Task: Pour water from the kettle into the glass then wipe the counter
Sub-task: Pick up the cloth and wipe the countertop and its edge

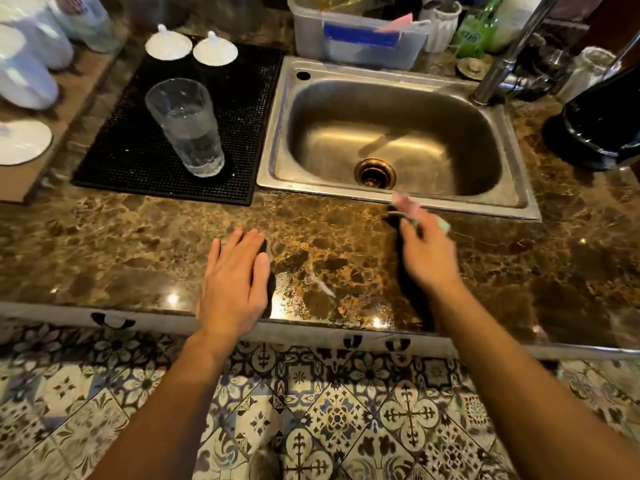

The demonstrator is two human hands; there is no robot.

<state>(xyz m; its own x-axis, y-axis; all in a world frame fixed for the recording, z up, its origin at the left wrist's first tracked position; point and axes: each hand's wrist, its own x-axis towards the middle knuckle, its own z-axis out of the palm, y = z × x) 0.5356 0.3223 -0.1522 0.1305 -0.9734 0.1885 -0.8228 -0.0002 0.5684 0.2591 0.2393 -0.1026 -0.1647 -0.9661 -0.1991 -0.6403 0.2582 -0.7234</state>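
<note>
A tall clear glass (185, 126), about half full of water, stands on a black rubber mat (138, 161) left of the sink. The black kettle (602, 123) sits on its base at the far right of the brown marble counter (138, 244). My left hand (235, 271) lies flat on the counter near its front edge, fingers straight. My right hand (427, 252), blurred by motion, grips a small pale cloth (408, 209) just in front of the sink's rim. Wet streaks (311, 282) shine on the counter between my hands.
The steel sink (277, 140) fills the middle, with its faucet (498, 71) at the back right. A plastic tub (356, 39) and bottles stand behind it. Two white lids (214, 51) rest on the mat's far edge, and white dishes (24, 81) sit at the left.
</note>
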